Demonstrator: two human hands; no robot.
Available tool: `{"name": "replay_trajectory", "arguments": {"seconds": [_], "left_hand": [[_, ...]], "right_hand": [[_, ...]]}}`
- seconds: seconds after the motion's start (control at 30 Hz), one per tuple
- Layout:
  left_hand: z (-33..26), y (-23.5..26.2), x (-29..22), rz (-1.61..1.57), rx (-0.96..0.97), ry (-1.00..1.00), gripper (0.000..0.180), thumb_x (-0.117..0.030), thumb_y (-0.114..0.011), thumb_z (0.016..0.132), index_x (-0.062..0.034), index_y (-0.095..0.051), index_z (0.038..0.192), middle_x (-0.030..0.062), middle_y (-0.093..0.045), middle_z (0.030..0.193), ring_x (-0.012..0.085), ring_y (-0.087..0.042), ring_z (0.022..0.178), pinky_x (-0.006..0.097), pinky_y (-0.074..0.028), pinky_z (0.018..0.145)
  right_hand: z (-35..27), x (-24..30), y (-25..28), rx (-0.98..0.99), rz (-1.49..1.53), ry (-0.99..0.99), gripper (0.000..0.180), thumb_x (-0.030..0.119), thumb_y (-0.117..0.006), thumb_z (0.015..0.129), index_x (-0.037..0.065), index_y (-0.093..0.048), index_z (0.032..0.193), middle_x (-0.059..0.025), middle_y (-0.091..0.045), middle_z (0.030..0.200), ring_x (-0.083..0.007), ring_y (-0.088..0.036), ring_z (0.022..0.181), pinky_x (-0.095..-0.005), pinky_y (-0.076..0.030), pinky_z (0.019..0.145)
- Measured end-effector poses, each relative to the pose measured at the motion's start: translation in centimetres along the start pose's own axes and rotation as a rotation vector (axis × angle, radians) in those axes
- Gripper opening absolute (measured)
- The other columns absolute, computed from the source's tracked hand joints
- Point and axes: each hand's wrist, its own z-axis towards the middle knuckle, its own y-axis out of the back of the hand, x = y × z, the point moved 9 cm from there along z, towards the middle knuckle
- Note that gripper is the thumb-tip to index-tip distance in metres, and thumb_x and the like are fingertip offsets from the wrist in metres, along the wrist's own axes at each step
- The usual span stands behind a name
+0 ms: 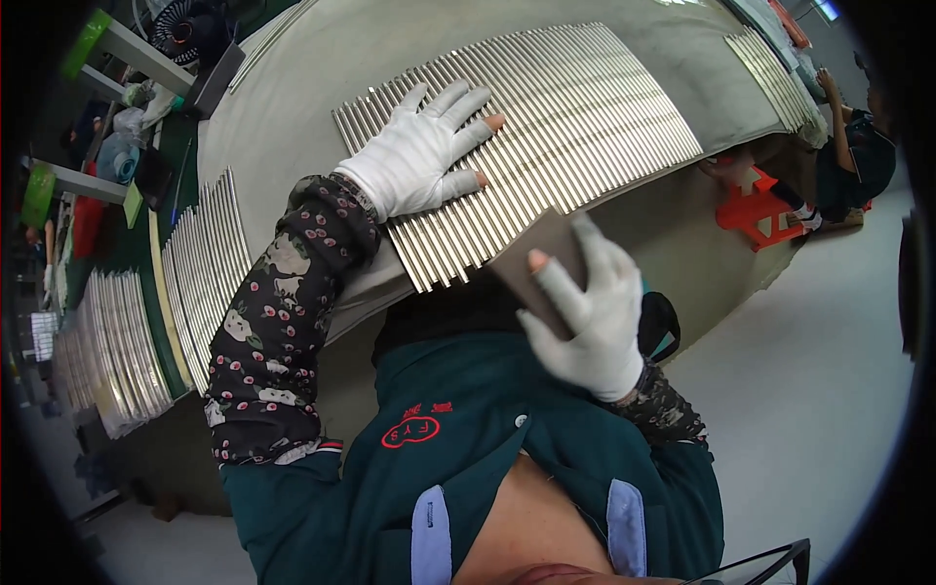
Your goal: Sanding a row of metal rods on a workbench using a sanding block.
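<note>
A wide row of shiny metal rods (pixel 575 107) lies side by side on the grey-covered table (pixel 273 127). My left hand (pixel 414 161), in a white glove with some bare fingertips, rests flat across the left part of the row, fingers spread. At the near edge of the rods, my right hand (pixel 595 336), gloved the same way, grips a flat grey-brown block (pixel 541 258). One corner of the block is at the rod ends; whether it touches them I cannot tell. Part of the block is hidden behind my fingers.
More rods (pixel 207 263) lie at the left, beside plastic-wrapped rods (pixel 122 341). A black fan (pixel 185 31) stands at the far left. Another bundle of rods (pixel 770 78) lies at the far right, near a seated person (pixel 858 156) and a red stool (pixel 756 210).
</note>
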Motion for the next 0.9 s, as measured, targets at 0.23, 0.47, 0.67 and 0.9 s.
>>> {"name": "replay_trajectory", "arguments": {"seconds": [0.23, 0.47, 0.67, 0.9], "left_hand": [[0.3, -1.0, 0.3, -0.020, 0.019, 0.021, 0.071, -0.063, -0.023, 0.092, -0.0173, -0.025, 0.147, 0.0197, -0.024, 0.150, 0.0390, -0.025, 0.137, 0.054, -0.019, 0.110], [1.2, -0.1, -0.2, -0.004, 0.046, 0.008, 0.071, -0.062, -0.024, 0.093, -0.0165, -0.026, 0.147, 0.0195, -0.024, 0.150, 0.0375, -0.024, 0.138, 0.053, -0.019, 0.111], [0.8, -0.5, 0.3, -0.003, 0.044, 0.057, 0.068, -0.059, -0.029, 0.093, -0.0153, -0.029, 0.145, 0.0179, -0.024, 0.151, 0.0353, -0.024, 0.139, 0.053, -0.017, 0.112], [-1.5, 1.2, 6.3, -0.143, -0.096, 0.253, 0.072, -0.065, -0.028, 0.091, -0.0183, -0.030, 0.146, 0.0141, -0.023, 0.152, 0.0342, -0.019, 0.141, 0.054, -0.014, 0.113]], "right_hand": [[-0.7, -9.0, 1.7, -0.212, -0.431, -0.238, 0.053, 0.016, -0.072, 0.068, 0.011, -0.059, 0.119, -0.0278, -0.049, 0.124, -0.0395, -0.052, 0.101, -0.0450, -0.043, 0.082], [-0.1, 0.6, -2.7, 0.055, -0.031, 0.085, 0.057, 0.022, -0.075, 0.064, 0.017, -0.057, 0.118, -0.0242, -0.048, 0.124, -0.0375, -0.052, 0.106, -0.0415, -0.042, 0.082], [-1.0, -2.2, 1.4, -0.126, -0.237, 0.095, 0.068, 0.015, -0.077, 0.062, 0.016, -0.051, 0.124, -0.0248, -0.046, 0.128, -0.0374, -0.051, 0.106, -0.0444, -0.043, 0.082], [-3.2, 2.8, -4.1, -0.034, -0.082, 0.731, 0.060, 0.031, -0.066, 0.086, 0.028, -0.034, 0.138, -0.0037, -0.050, 0.114, -0.0187, -0.056, 0.101, -0.0399, -0.046, 0.079]]}}
